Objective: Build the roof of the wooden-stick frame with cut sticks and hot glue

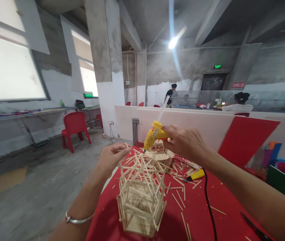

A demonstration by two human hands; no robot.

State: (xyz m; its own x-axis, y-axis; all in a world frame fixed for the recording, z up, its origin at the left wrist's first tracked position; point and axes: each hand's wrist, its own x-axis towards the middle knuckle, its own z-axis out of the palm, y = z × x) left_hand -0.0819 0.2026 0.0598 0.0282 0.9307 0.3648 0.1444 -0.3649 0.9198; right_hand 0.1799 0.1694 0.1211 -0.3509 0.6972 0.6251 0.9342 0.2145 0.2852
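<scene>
My right hand (182, 139) is wrapped round the handle of a yellow hot glue gun (153, 134), a clear glue stick (163, 108) jutting from its back end. The gun's nozzle points down at the top of a pavilion-like model built of thin wooden sticks (142, 201). Pinched in my left hand (113, 155) is a short wooden stick (128, 146), held just left of the model's roof. The model stands upright on a red tabletop (172, 221). Partly hidden behind it is a second wooden-stick structure (164, 160).
Loose sticks (179, 201) lie scattered right of the model, near a yellow utility knife (195, 175). A black cord (209, 207) runs down the table. Dark scissors-like blades (253, 224) lie at lower right. A white partition (195, 120) stands behind; two people are beyond it.
</scene>
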